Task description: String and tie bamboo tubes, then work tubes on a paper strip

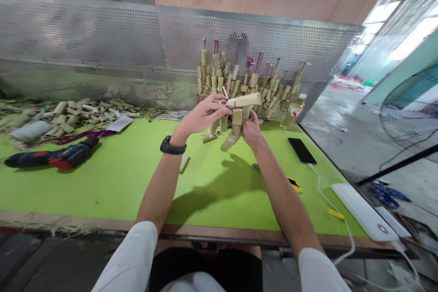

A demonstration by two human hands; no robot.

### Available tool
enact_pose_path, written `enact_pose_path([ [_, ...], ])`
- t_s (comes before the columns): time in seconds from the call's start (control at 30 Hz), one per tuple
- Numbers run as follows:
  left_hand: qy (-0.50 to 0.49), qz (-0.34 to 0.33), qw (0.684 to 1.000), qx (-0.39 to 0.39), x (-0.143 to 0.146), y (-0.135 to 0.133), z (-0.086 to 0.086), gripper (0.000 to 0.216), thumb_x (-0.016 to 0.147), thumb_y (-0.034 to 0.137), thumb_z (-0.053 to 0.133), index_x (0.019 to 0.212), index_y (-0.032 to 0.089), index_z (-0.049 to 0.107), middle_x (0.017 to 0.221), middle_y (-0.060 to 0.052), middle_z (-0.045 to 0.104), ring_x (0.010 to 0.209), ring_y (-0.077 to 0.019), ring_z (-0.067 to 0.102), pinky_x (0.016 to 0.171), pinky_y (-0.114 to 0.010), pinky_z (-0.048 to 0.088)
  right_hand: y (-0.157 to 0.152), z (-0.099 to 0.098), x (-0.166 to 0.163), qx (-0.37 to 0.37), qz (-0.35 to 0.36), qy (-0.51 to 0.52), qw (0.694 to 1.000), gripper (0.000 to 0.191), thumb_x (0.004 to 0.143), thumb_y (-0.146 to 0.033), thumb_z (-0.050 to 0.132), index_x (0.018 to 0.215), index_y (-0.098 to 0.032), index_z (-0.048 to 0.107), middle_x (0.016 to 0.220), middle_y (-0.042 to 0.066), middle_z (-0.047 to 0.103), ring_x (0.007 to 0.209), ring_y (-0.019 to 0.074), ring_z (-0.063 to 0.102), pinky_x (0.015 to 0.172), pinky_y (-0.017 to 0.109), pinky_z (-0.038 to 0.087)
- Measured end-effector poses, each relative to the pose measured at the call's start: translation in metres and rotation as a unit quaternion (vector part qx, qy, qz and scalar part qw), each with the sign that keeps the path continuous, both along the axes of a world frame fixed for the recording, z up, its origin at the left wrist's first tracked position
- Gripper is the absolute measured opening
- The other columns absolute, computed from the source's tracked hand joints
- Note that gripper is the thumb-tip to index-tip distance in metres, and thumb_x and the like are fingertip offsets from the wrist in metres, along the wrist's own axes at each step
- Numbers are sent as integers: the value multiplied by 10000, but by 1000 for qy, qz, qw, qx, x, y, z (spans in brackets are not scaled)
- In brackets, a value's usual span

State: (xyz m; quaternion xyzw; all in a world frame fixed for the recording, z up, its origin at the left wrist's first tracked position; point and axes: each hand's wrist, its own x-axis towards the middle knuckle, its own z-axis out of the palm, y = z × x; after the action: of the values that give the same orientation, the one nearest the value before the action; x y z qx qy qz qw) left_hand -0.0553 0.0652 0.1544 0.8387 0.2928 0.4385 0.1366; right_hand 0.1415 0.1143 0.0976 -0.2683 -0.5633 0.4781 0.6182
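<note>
Above the green table I hold up a small figure made of short bamboo tubes tied with dark red cord. My left hand, with a black watch on the wrist, grips its top tube from the left, fingers curled round it. My right hand clasps the lower tubes from the right. Both hands are closed on the bamboo piece. Behind it, a cluster of finished bamboo-tube pieces leans against the perforated metal screen.
Loose bamboo tubes lie piled at the back left beside a cordless drill. A bottle of yellow liquid, a black phone with a white cable, a white power bank and a yellow-handled tool occupy the right side.
</note>
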Motion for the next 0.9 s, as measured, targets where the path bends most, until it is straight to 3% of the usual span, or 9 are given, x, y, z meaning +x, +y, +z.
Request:
enact_pose_path([
  [0.1,-82,-17,996,-20,4,5,-4,443,1043,660,595,1010,227,682,1228,-108,704,1119,-245,693,917,-379,584,1,-2,0,-15,19,28,999,479,576,-550,954,879,-291,690,788,-29,738,747,180,684,645,299,559],
  [0.23,-148,-8,989,-29,11,6,-6,433,999,663,673,1128,256,607,1051,-65,731,824,-170,698,705,-286,565,-2,-2,-2,-24,52,43,997,512,577,-567,961,923,-298,697,802,-30,768,763,193,718,646,305,576],
  [0.37,-134,52,989,27,17,0,-3,377,1036,592,641,1077,219,680,1007,-71,742,778,-163,677,637,-266,523,-4,-2,-3,-24,52,45,997,518,627,-613,932,949,-295,680,782,-25,763,759,195,723,611,294,560],
  [0.53,-88,119,985,89,20,-5,0,271,1066,443,604,1073,205,734,1094,-98,769,914,-192,690,685,-267,540,-4,-2,-2,-41,59,43,997,485,638,-580,933,928,-292,671,735,-45,736,675,169,681,545,272,517],
  [0.73,-89,82,991,54,16,6,-8,270,1046,414,610,1067,187,755,1041,-94,748,845,-183,669,649,-266,527,-11,3,-4,-65,68,35,995,467,602,-525,977,859,-280,673,807,-42,761,754,171,699,589,274,548],
  [0.9,-73,57,996,18,11,10,-10,275,1045,423,606,1080,192,752,1051,-91,733,822,-170,647,648,-265,505,-12,0,0,-52,84,36,994,456,608,-509,992,875,-267,712,770,-46,711,632,128,596,535,263,485],
])
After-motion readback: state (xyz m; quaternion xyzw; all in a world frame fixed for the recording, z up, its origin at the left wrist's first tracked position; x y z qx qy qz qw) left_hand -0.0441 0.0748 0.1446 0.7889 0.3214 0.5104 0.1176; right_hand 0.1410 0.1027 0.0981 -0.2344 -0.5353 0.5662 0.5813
